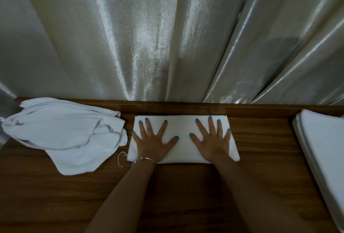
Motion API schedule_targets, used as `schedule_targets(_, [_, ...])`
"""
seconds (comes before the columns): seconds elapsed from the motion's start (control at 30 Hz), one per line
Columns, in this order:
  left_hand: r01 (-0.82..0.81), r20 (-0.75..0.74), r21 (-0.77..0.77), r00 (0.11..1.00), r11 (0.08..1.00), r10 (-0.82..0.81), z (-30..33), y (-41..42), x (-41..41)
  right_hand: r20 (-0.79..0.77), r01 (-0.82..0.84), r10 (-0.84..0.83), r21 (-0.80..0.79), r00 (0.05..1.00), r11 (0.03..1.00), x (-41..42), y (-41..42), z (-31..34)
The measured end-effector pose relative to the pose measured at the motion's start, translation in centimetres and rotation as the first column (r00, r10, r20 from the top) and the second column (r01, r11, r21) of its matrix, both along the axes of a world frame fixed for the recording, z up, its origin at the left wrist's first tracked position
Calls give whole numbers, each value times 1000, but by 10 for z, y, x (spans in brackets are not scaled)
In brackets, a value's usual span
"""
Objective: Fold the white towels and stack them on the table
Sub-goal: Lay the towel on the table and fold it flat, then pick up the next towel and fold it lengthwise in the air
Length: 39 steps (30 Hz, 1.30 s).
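Observation:
A folded white towel [183, 126] lies as a flat rectangle on the wooden table [186, 195], near its far edge. My left hand [153, 139] rests flat on the towel's left half, fingers spread, holding nothing. My right hand [212, 137] lies flat on the right half, fingers spread as well. A heap of unfolded white towels [63, 132] sits to the left of the folded one. At the right edge of the table is a stack of folded white towels [322, 149], partly cut off by the frame.
Pale shiny curtains [149, 37] hang right behind the table's raised back rim [242, 109]. A loose thread [121, 158] trails from the folded towel's near left corner. Bare wood lies between me and the towels.

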<state>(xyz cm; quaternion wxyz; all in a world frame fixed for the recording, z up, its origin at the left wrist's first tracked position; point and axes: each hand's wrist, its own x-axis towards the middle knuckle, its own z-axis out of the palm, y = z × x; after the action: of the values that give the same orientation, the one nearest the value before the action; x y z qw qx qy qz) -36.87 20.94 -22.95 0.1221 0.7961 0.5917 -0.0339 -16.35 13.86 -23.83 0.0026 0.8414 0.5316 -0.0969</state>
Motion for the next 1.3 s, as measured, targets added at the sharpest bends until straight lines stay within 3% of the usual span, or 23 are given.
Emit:
schedule_targets(0.07, [69,-40,-88,997,994,-73,17,5,-12,55,-3,8,-76,998,997,-4,3,8])
schedule_targets(0.13, [91,68,-91,994,992,-85,41,12,-31,92,19,-10,-100,996,995,-18,11,24])
schedule_targets(0.23, [81,206,93,974,992,-99,80,24,-79,62,-111,107,66,992,992,-76,33,57])
schedule_targets(0.33, [191,86,296,971,936,-225,108,43,-147,-108,-320,342,179,933,930,-165,69,91])
schedule_targets(0.47, [10,65,274,997,962,-29,126,65,-251,-296,-454,497,203,816,867,-282,111,124])
schedule_targets(0.6, [-252,180,18,953,968,245,128,79,-342,-321,-512,523,125,790,850,-367,139,131])
schedule_targets(0.77, [-415,484,-303,708,858,513,112,98,-401,-251,-531,539,104,804,841,-436,173,130])
schedule_targets(0.97, [-512,594,-590,248,624,765,93,121,-390,-19,-632,636,-144,771,762,-476,207,127])
schedule_targets(1.07, [-533,546,-627,219,568,808,82,129,-387,20,-623,640,-207,768,754,-485,209,126])
schedule_targets(1.17, [-535,633,-573,193,621,750,84,129,-384,7,-605,614,-162,790,780,-485,209,133])
schedule_targets(1.3, [-385,839,-330,299,862,454,106,117,-386,-53,-565,569,71,821,822,-469,209,153])
